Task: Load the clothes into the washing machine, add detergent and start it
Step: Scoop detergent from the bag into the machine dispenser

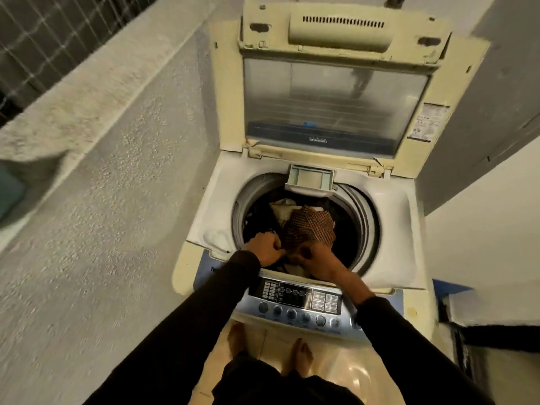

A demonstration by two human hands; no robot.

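Observation:
A top-loading washing machine [388, 229] stands in front of me with its lid [336, 97] raised upright. Inside the drum lie dark clothes and a pale garment, with a brown checked cloth [309, 226] on top. Both my hands are over the drum's front edge. My left hand [264, 248] has its fingers curled on the near edge of the checked cloth. My right hand [314, 260] also grips that cloth beside it. The detergent drawer [311, 179] sticks out open at the back of the drum. The control panel [298, 302] with its buttons lies under my forearms.
A rough grey parapet wall [102, 185] runs close along the machine's left side. A white wall [482, 214] and a dark-edged step [496, 323] stand at the right. My bare feet [271, 349] are on pale floor tiles in front of the machine.

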